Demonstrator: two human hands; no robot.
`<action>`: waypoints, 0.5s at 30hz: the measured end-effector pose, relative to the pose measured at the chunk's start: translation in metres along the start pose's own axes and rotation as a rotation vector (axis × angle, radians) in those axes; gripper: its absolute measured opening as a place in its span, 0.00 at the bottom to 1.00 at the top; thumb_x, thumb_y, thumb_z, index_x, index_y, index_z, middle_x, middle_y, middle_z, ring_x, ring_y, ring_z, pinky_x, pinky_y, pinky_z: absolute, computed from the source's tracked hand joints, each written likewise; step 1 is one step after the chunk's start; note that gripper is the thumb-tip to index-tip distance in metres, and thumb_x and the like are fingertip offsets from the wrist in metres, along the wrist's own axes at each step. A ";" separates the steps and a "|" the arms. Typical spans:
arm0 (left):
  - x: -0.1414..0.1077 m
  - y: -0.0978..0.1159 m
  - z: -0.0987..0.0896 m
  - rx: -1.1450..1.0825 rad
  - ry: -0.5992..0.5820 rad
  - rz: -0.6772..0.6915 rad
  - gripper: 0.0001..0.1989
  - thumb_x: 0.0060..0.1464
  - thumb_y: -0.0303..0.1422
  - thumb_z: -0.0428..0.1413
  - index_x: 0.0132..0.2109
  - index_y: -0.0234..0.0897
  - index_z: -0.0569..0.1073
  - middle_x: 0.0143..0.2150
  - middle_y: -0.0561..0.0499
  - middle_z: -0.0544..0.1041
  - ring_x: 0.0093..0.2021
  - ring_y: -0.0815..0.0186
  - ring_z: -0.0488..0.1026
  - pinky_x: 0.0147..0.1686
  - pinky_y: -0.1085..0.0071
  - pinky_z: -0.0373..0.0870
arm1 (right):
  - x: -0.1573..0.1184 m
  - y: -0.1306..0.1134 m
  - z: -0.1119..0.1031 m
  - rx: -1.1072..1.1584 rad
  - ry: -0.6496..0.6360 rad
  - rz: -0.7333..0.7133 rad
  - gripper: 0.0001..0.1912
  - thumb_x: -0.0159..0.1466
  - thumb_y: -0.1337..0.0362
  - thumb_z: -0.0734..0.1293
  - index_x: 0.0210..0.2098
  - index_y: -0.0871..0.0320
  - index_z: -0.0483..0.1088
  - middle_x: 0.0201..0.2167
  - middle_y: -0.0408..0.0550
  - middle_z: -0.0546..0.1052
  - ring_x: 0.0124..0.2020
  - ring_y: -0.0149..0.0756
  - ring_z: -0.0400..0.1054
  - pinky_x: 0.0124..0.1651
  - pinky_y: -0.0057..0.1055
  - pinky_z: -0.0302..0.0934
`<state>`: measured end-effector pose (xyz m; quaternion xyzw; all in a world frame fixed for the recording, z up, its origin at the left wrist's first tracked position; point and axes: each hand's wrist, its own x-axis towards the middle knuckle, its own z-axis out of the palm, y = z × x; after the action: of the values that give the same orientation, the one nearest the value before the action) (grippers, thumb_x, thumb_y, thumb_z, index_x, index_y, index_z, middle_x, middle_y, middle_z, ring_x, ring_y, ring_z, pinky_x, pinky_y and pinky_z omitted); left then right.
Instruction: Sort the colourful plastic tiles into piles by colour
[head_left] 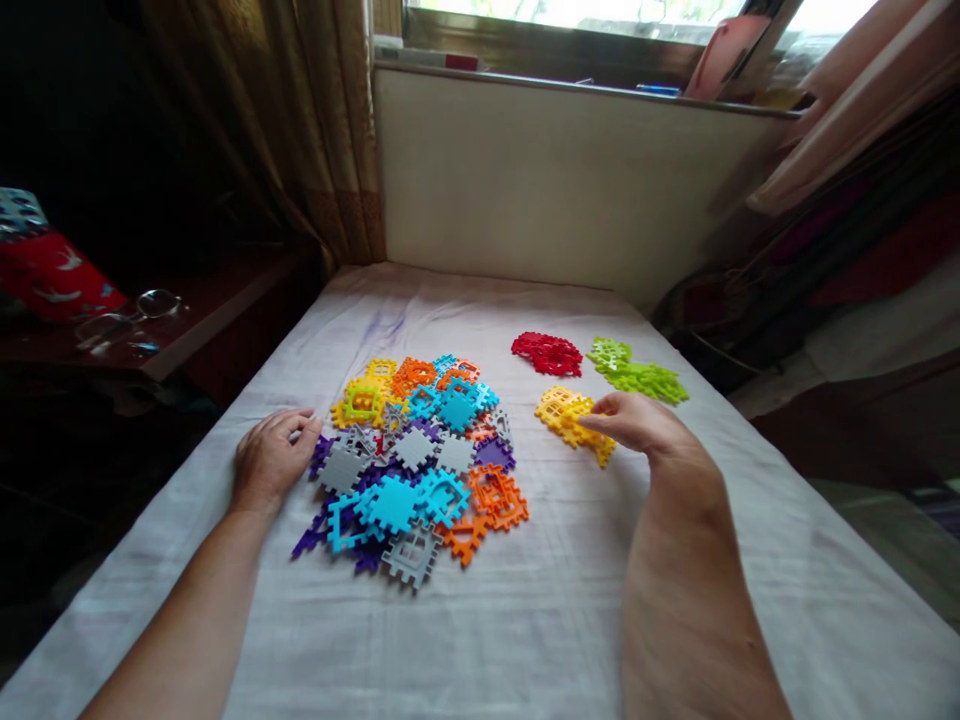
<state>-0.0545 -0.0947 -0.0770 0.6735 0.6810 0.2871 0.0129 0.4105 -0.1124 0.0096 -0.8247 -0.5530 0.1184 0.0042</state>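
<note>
A mixed pile of flat notched plastic pieces in blue, grey, purple, orange and yellow lies left of the middle. My left hand rests at the pile's left edge, its fingers curled; whether anything is in them is hidden. Over the small yellow group is my right hand, thumb and fingers pinched at a yellow piece. Behind the yellow group sits a group of red pieces. Light green pieces lie to its right, just beyond my right hand.
A pale sheet covers the surface. On the dark side table at left are eyeglasses and a red patterned item. A low wall stands behind, with curtains and hanging cloth at the sides.
</note>
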 end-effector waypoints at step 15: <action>0.007 0.024 0.008 -0.100 -0.128 0.020 0.28 0.57 0.47 0.48 0.61 0.41 0.70 0.60 0.45 0.74 0.61 0.54 0.69 0.62 0.55 0.61 | -0.027 -0.077 0.006 0.030 -0.234 -0.328 0.18 0.65 0.53 0.62 0.29 0.56 0.78 0.23 0.47 0.77 0.25 0.32 0.68 0.28 0.27 0.53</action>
<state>-0.0300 -0.0868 -0.0715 0.6958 0.6569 0.2772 0.0869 0.3295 -0.1077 0.0196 -0.7040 -0.6749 0.2194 -0.0283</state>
